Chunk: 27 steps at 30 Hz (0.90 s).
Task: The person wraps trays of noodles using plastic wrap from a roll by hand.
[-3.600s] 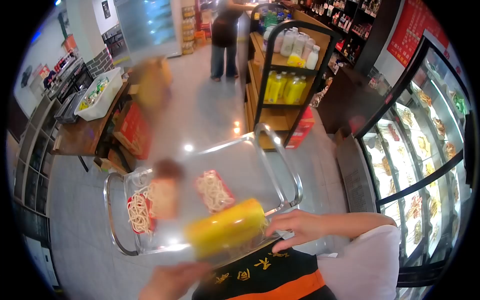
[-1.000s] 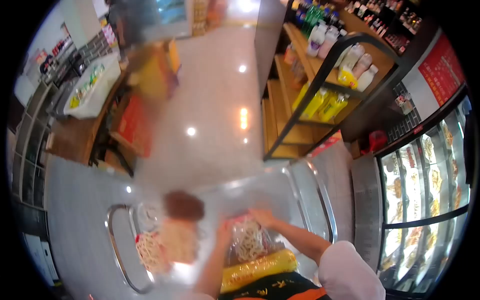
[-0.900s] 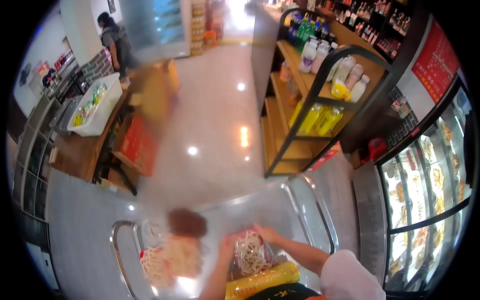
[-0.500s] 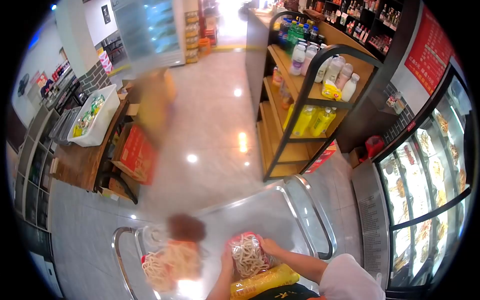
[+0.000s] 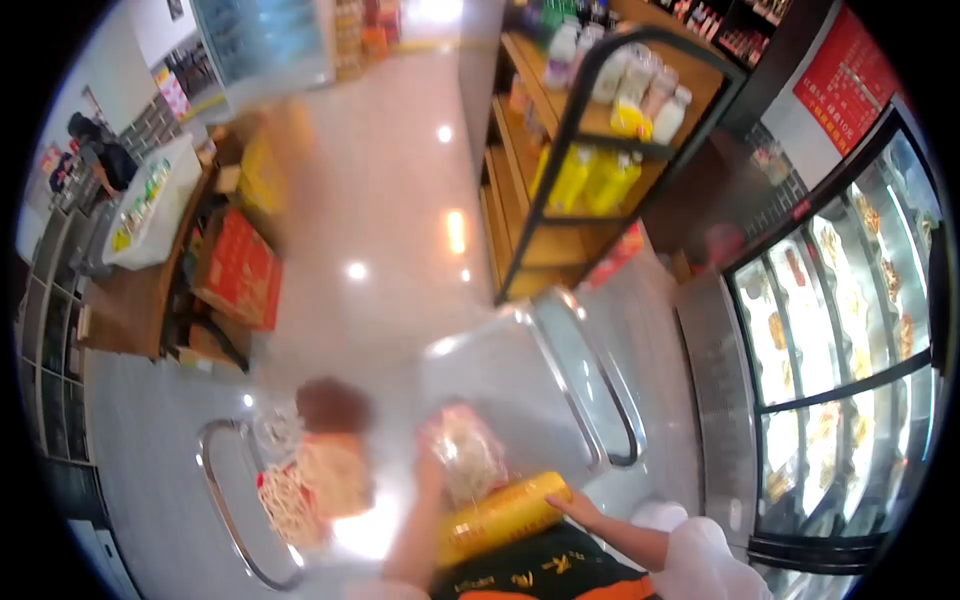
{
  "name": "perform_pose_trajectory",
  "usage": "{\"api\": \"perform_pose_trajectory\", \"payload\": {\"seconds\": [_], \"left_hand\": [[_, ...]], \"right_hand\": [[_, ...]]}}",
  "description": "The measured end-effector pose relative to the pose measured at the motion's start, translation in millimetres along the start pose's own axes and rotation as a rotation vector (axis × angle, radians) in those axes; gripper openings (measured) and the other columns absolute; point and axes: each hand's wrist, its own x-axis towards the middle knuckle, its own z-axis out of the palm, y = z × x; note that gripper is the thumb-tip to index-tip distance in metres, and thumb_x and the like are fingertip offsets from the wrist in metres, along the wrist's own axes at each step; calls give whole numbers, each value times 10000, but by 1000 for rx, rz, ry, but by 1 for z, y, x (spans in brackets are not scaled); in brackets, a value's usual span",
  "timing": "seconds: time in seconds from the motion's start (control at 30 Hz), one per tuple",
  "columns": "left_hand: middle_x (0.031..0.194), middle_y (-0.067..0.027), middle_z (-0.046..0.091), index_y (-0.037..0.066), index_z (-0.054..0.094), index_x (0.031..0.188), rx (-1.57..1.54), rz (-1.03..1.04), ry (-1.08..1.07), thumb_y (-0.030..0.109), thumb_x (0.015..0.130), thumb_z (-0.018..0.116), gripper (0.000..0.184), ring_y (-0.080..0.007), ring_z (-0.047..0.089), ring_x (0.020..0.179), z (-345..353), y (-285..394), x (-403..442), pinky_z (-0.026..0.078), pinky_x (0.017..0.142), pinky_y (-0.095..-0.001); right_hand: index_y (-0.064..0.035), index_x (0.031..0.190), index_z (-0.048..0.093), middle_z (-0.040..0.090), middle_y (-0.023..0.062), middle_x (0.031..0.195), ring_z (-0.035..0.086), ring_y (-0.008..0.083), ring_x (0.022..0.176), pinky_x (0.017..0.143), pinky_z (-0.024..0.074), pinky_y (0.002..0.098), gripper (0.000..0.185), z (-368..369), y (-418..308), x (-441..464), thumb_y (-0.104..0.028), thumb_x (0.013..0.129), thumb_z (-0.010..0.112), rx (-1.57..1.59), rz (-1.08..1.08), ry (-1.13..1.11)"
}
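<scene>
A clear, pink-edged bag of pale, thick strips [image 5: 465, 455] lies on the steel cart [image 5: 500, 375]. My left hand [image 5: 428, 480] is at its left side, smeared by motion, so its grip is unclear. Nearer my body lies a long yellow wrapped roll [image 5: 500, 520], and my right hand [image 5: 568, 503] closes on its right end. To the left on the cart sit pale noodle-like strands [image 5: 287, 505], a blurred peach-coloured pack [image 5: 338, 475], a dark brown lump [image 5: 335, 405] and a clear wrapped item [image 5: 279, 428].
Metal handles [image 5: 240, 540] edge the cart. A wooden shelf rack [image 5: 530, 240] with bottles stands ahead, and a lit glass display cabinet [image 5: 830, 340] is at right. A wooden table [image 5: 125, 310] with a white bin [image 5: 150, 235] and cartons [image 5: 240, 270] is left. A person [image 5: 105, 155] stands behind it.
My right hand has left the bag of strips and moved down to the yellow roll's right end. My left hand stays beside the bag. The view has shifted; a person shows at far left.
</scene>
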Motion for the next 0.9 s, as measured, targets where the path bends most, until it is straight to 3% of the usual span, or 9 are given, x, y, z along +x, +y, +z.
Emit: {"api": "perform_pose_trajectory", "payload": {"seconds": [0.1,0.3,0.43,0.47,0.53,0.77,0.83,0.87,0.9], "left_hand": [[876,-253,559,-98,568,869,238,79,-35,670,762,142,884,-347,516,891,-3,12,-9,355,800,-386],[883,-289,544,-119,561,859,373,39,44,677,754,127,912,-381,490,922,1,-20,-7,325,834,-400],[865,-288,545,-114,527,939,491,271,8,637,781,108,874,-390,487,918,8,-61,2,328,837,-401],[913,-266,532,8,321,1126,659,290,-39,378,801,204,506,-381,510,855,9,-56,4,371,761,-431],[895,-313,533,-109,543,915,645,308,73,635,781,87,883,-405,489,926,15,-63,-11,329,845,-397],[914,-324,522,-110,543,919,693,267,104,635,776,53,903,-429,468,947,18,-51,-32,312,865,-415],[914,-320,524,-109,546,910,762,278,109,624,783,56,891,-431,473,936,16,-51,-33,316,858,-421],[914,-318,525,-109,548,906,790,283,105,620,785,58,886,-431,476,931,15,-51,-32,319,855,-423],[914,-316,526,-108,549,902,817,288,101,617,787,61,881,-432,479,925,14,-51,-31,321,852,-425]], "right_hand": [[-11,916,568,612,83,808,574,156,732,680,438,273,463,-7,4,-2,-383,659,665,-57,-4,-113],[17,873,582,612,59,750,563,119,673,629,443,254,353,-7,12,-35,-272,688,664,138,74,-104],[9,844,596,615,63,739,571,124,656,614,446,256,343,-14,51,-52,-285,682,668,322,172,-91],[9,844,596,615,63,739,571,124,656,614,446,256,343,-16,60,-50,-285,682,668,329,172,-98],[-2,818,606,620,80,745,590,135,672,612,452,266,360,-18,79,-49,-319,662,677,120,101,-91],[-20,833,599,618,102,760,600,203,677,627,464,290,391,-9,101,5,-347,633,679,-102,5,-52],[-11,890,584,613,139,839,597,233,791,679,461,307,566,-5,126,31,-472,576,677,-85,-79,-122],[13,1005,517,582,149,948,568,229,882,748,444,295,654,-6,129,40,-427,561,709,-119,-62,-213],[13,1005,517,582,149,948,568,229,882,748,444,295,654,-5,135,42,-427,561,709,-115,-59,-210]]}}
